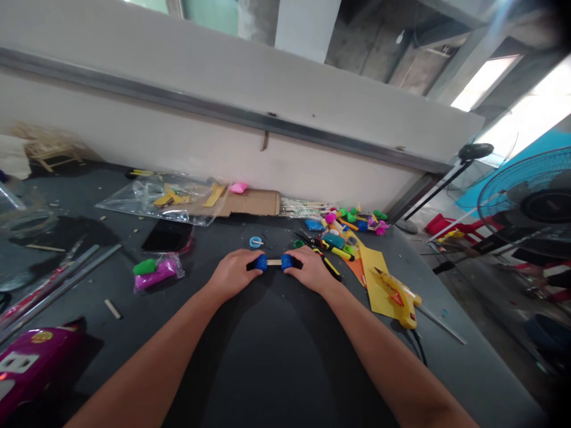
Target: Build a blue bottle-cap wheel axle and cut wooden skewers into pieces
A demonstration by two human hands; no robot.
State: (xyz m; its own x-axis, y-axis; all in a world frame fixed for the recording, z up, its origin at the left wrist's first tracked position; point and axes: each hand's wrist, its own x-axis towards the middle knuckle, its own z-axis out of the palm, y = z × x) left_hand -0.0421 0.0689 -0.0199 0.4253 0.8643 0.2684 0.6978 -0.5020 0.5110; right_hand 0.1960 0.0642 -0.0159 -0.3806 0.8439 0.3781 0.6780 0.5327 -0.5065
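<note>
Gripping a short pale stick [273, 263] with blue ends, a person's left hand [234, 273] and right hand [308, 270] face each other at a dark gray counter [276, 356], the fingers of each closed around one blue end. Left of the stick lie a dark phone [164, 236] and a wrapped purple pack [159, 273]; behind it, cardboard [256, 202] rests near a white partition [214, 128]. To its right sit a yellow sheet [373, 267] and a yellow glue gun [407, 309]. Farther right of the stick, off the counter, a black fan [553, 205] stands in a bright-lit room.
</note>
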